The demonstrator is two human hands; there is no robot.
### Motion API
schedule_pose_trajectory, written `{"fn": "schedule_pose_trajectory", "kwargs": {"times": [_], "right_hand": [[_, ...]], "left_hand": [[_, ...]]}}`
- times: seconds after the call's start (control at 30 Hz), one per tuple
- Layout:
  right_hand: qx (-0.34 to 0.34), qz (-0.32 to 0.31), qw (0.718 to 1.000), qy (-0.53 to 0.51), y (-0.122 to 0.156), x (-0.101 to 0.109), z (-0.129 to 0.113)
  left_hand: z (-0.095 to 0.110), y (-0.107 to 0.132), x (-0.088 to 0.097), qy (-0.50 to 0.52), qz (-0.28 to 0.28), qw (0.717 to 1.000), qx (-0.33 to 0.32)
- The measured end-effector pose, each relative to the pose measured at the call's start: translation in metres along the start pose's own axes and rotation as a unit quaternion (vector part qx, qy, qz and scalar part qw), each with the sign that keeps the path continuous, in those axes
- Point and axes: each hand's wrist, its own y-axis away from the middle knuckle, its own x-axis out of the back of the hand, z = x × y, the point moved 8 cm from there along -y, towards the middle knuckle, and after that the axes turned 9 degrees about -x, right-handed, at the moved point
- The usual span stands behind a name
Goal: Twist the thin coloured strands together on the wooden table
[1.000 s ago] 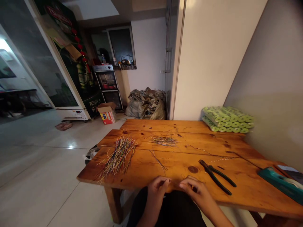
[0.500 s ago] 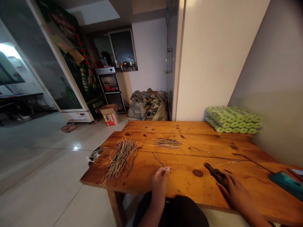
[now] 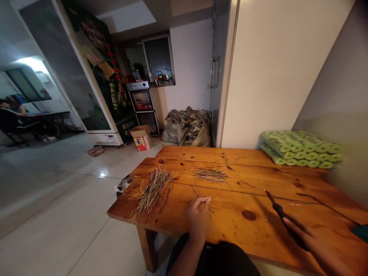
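Note:
My left hand is closed in a pinch over the wooden table, with a few thin wires poking out on both sides of the fingertips. At the right, my right hand is wrapped round the handles of dark pliers, whose jaws point away from me. The pliers are tilted and slightly blurred. A thick heap of multicoloured wires lies to the left of my left hand. Beyond that hand is a smaller, flatter wire pile.
Packs of green-wrapped rolls are stacked at the table's back right. A thin dark strand and a row of small pale bits lie near the pliers. At the right edge, a dark cord runs to a teal object.
My right hand, before resting on the pliers on the table, now grips and raises them. My left hand has shifted slightly up, still pinching the wires. The view has turned left.

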Motion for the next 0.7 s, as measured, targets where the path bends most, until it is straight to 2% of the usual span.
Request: {"fn": "schedule_pose_trajectory", "kwargs": {"times": [0.03,0.07,0.13,0.2,0.23,0.3,0.47,0.57,0.7], "right_hand": [[-0.073,-0.044,0.992,-0.092,0.012,-0.008,0.001],[-0.12,-0.096,0.97,-0.19,0.027,-0.019,-0.003],[-0.166,-0.191,0.909,-0.332,0.06,-0.044,-0.021],[-0.18,-0.247,0.868,-0.392,0.088,-0.064,-0.04],[-0.181,-0.268,0.86,-0.395,0.1,-0.073,-0.048],[-0.188,-0.295,0.865,-0.359,0.12,-0.092,-0.059],[-0.133,-0.317,0.921,-0.182,0.14,-0.124,-0.075],[-0.107,-0.323,0.932,-0.128,0.142,-0.134,-0.082],[-0.102,-0.328,0.932,-0.113,0.139,-0.139,-0.086]], "left_hand": [[0.0,0.0,0.0,0.0,0.002,1.0,-0.004],[0.0,0.0,0.0,-0.001,0.004,1.0,-0.008],[0.002,-0.001,0.001,-0.006,0.006,1.0,-0.015],[0.004,-0.002,0.003,-0.014,0.014,1.0,-0.016],[0.005,-0.002,0.004,-0.015,0.018,1.0,-0.016],[0.006,-0.002,0.005,-0.01,0.021,1.0,-0.015],[0.004,-0.002,0.004,0.009,0.02,1.0,-0.005],[0.0,-0.003,0.005,0.012,0.022,1.0,0.004],[-0.003,-0.003,0.005,0.025,0.018,0.999,0.025]]}}
